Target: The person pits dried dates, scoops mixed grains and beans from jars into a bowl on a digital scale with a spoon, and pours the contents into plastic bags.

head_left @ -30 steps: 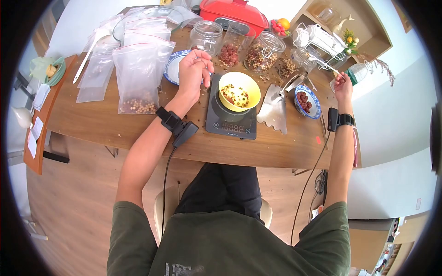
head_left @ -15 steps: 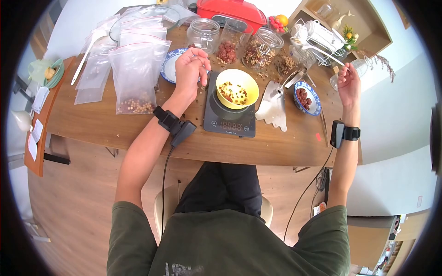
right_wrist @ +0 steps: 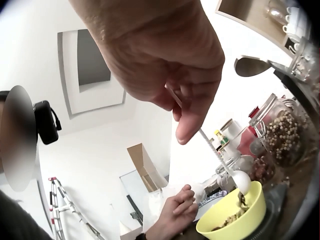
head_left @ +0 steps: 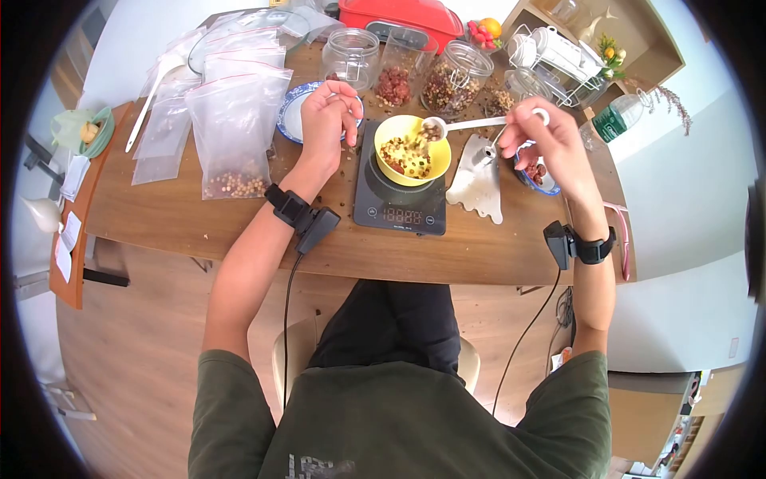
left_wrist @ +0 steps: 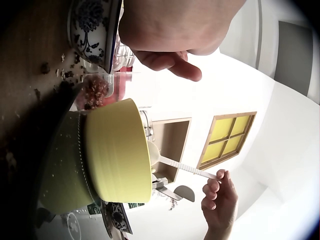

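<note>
Right fingers [right_wrist: 192, 122] pinch a white spoon [head_left: 472, 124], partly hiding a patterned bowl [head_left: 549, 190] of what seem dates [head_left: 539, 172].

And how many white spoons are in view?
2: one white spoon held by the right hand over the yellow bowl; another white spoon by the plastic bags on the left. Others may be hidden.

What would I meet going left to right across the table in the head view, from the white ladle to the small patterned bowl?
White ladle, front zip bag, blue-rimmed plate, yellow bowl, wavy-edged metal sheet, small patterned bowl.
</note>
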